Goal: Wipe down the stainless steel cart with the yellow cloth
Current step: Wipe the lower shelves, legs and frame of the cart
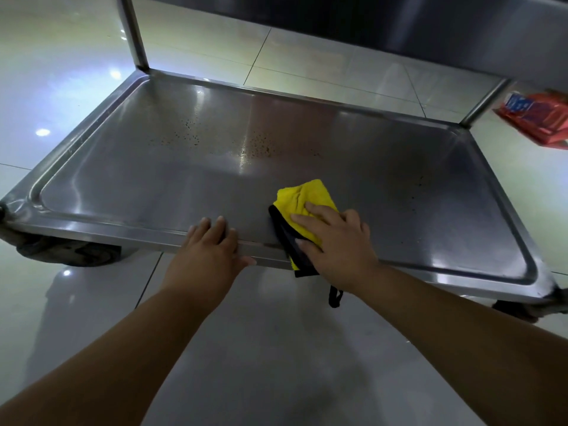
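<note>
Looking down, we have the cart [153, 167] shelf spread wide before us, its raised lip running all round and bare steel stretching left and right of our hands. Dark specks dot the far middle. Our left hand [209, 250] lies flat on the near edge, fingers straight and close together, thumb along the rim, holding nothing. Our right hand [338, 244] presses the cloth [304, 198] down just inside that near lip, fingers slightly spread on top of it. The cloth is bunched, its black trim draped over the edge, a loop dangling below. A wheel [76, 253] shows under the left corner; the right one is mostly hidden. A red pack [541, 118] on the floor is cut off at the right, its print unreadable.
</note>
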